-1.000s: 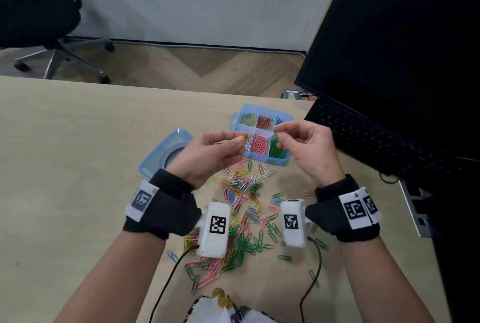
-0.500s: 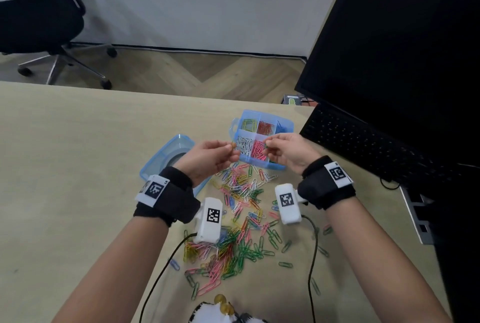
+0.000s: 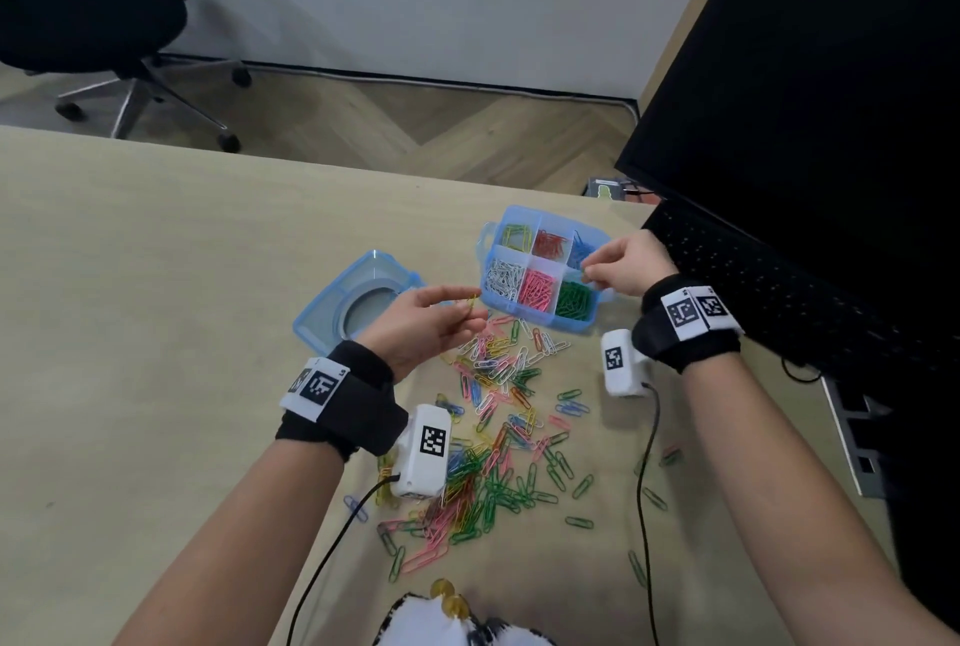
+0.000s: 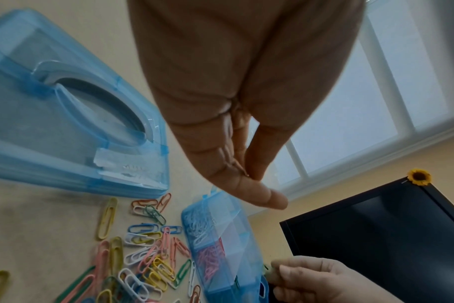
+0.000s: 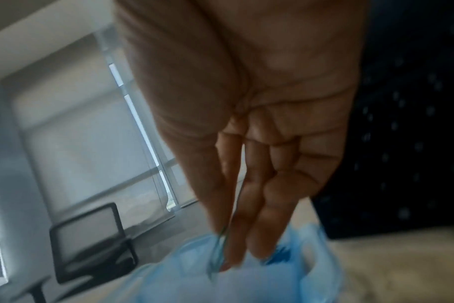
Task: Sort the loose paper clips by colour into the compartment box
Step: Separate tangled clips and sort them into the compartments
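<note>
The right hand (image 3: 621, 265) pinches a green clip (image 3: 585, 274) over the box (image 3: 540, 267); the left hand (image 3: 426, 326) pinches a yellow clip (image 3: 471, 302) beside it. Risk: a release near a divider drops a clip into the wrong compartment. Loose clips (image 3: 498, 427) cover the beige desk (image 3: 156, 282); a monitor (image 3: 831, 100) and chair (image 3: 93, 22) stand nearby.

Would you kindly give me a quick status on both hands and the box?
Left hand pinches a yellow clip. Right hand holds a green clip over the box. Loose pile remains. Nothing blocking.
</note>
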Motion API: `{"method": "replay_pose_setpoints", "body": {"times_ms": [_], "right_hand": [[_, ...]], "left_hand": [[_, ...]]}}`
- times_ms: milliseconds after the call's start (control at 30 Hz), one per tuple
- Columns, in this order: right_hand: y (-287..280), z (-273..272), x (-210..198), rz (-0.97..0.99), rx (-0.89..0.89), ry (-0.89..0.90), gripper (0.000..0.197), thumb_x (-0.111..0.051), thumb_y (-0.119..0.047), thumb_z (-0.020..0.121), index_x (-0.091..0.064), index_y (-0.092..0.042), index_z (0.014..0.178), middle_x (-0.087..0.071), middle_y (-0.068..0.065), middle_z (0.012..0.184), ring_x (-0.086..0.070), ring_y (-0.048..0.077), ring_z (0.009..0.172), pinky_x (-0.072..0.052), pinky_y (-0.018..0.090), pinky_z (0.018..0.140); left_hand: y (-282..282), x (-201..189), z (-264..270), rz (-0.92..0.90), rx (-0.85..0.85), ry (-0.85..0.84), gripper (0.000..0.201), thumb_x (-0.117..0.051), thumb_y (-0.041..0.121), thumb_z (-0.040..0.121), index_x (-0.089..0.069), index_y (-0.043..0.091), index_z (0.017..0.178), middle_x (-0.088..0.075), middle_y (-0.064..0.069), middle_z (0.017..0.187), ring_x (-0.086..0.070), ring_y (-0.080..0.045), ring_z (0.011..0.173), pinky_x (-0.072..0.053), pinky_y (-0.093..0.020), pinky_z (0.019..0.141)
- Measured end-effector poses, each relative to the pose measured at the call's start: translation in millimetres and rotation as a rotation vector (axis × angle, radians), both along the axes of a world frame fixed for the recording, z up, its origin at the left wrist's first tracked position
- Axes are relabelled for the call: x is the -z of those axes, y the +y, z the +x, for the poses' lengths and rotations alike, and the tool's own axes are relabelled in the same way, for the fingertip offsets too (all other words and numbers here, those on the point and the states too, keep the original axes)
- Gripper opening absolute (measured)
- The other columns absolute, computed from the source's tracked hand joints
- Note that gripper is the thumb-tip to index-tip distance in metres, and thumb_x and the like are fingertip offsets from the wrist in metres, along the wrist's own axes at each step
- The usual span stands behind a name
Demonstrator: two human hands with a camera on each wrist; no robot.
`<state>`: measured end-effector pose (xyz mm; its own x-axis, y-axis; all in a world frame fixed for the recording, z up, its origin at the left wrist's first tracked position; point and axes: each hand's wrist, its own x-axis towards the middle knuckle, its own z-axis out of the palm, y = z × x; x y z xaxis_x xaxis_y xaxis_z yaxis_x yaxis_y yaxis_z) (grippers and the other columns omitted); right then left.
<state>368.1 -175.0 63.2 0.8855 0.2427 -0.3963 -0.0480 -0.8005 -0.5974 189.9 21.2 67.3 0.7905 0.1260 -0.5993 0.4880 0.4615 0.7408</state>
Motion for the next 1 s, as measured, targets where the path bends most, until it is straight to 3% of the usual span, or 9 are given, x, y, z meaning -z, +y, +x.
{"method": "replay_pose_setpoints", "body": {"times_ms": [133,267,367,533,633,700,800,900,1000], "right_hand": [[-12.3,-4.4,-12.5,-0.215,-0.195,-0.031,0.010,-0.073,-0.019,0.082,-0.076,-0.018,0.092,-0.068,-0.001,0.085,-0.060,0.011,0.083,-0.045,0.022,0.079],[-12.9,-15.3,-16.7,-0.054,-0.151,-0.040,0.013,-0.072,-0.022,0.083,-0.074,-0.016,0.094,-0.070,-0.001,0.091,-0.064,0.014,0.087,-0.050,0.029,0.086],[-18.6,-31.9,-6.9,0.055,-0.078,-0.027,0.007,-0.073,-0.021,0.082,-0.072,-0.018,0.089,-0.071,0.000,0.088,-0.066,0.017,0.087,-0.053,0.037,0.090],[-47.4,-64.0,6.9,0.081,-0.020,0.013,0.008,-0.072,-0.020,0.084,-0.071,-0.017,0.092,-0.071,0.000,0.088,-0.066,0.013,0.078,-0.052,0.025,0.075],[-71.6,-73.4,12.6,0.060,0.030,0.034,0.007,-0.072,-0.018,0.083,-0.072,-0.015,0.090,-0.070,0.000,0.085,-0.065,0.013,0.078,-0.053,0.026,0.070],[-89.5,-78.8,16.3,0.072,0.087,0.024,0.008,-0.072,-0.015,0.082,-0.072,-0.011,0.090,-0.068,0.000,0.081,-0.063,0.009,0.070,-0.051,0.020,0.061],[-108.9,-94.6,21.2,0.018,0.106,-0.038,0.003,-0.073,-0.017,0.081,-0.072,-0.016,0.084,-0.068,-0.004,0.077,-0.062,0.008,0.071,-0.046,0.019,0.069],[-109.9,-123.0,27.8,0.000,0.078,0.009,0.004,-0.072,-0.018,0.082,-0.070,-0.021,0.081,-0.070,-0.004,0.085,-0.062,0.007,0.076,-0.046,0.020,0.077],[-99.4,-157.0,38.0,-0.044,-0.016,0.076,0.007,-0.068,-0.021,0.084,-0.069,-0.020,0.092,-0.069,-0.005,0.090,-0.061,0.005,0.080,-0.041,0.015,0.073]], "left_hand": [[-5.9,1.7,4.1,0.041,0.009,-0.012,0.021,-0.054,0.003,0.095,-0.054,-0.002,0.115,-0.073,-0.008,0.086,-0.070,-0.008,0.071,-0.055,-0.015,0.063],[-11.8,0.2,27.3,0.151,0.079,-0.026,0.025,-0.059,0.002,0.091,-0.052,-0.004,0.115,-0.072,-0.012,0.090,-0.070,-0.012,0.071,-0.055,-0.016,0.060],[-15.3,1.8,65.1,0.288,0.091,-0.059,0.027,-0.058,-0.001,0.091,-0.051,-0.007,0.116,-0.068,-0.015,0.094,-0.067,-0.015,0.075,-0.058,-0.021,0.070],[-14.5,13.8,128.9,0.411,0.053,-0.047,0.037,-0.051,-0.005,0.093,-0.046,-0.010,0.129,-0.065,-0.019,0.090,-0.066,-0.020,0.076,-0.057,-0.028,0.079],[-9.6,20.4,135.9,0.406,0.098,-0.004,0.044,-0.049,-0.007,0.093,-0.040,-0.005,0.136,-0.058,-0.016,0.079,-0.059,-0.019,0.067,-0.056,-0.023,0.063],[-5.0,21.4,125.1,0.455,0.109,-0.032,0.044,-0.051,-0.006,0.093,-0.043,-0.004,0.136,-0.062,-0.016,0.092,-0.061,-0.016,0.071,-0.055,-0.021,0.064],[2.3,23.3,81.5,0.658,0.153,-0.112,0.029,-0.054,0.002,0.093,-0.057,0.002,0.122,-0.065,-0.010,0.111,-0.064,-0.012,0.079,-0.053,-0.018,0.067],[3.0,24.8,11.1,0.967,0.384,-0.122,0.023,-0.058,0.014,0.094,-0.064,0.011,0.116,-0.068,-0.001,0.109,-0.062,-0.011,0.087,-0.044,-0.014,0.076],[-2.4,33.7,-54.8,1.062,0.636,-0.102,0.024,-0.061,0.018,0.092,-0.065,0.014,0.116,-0.067,0.002,0.111,-0.059,-0.006,0.089,-0.040,-0.007,0.074]]}}
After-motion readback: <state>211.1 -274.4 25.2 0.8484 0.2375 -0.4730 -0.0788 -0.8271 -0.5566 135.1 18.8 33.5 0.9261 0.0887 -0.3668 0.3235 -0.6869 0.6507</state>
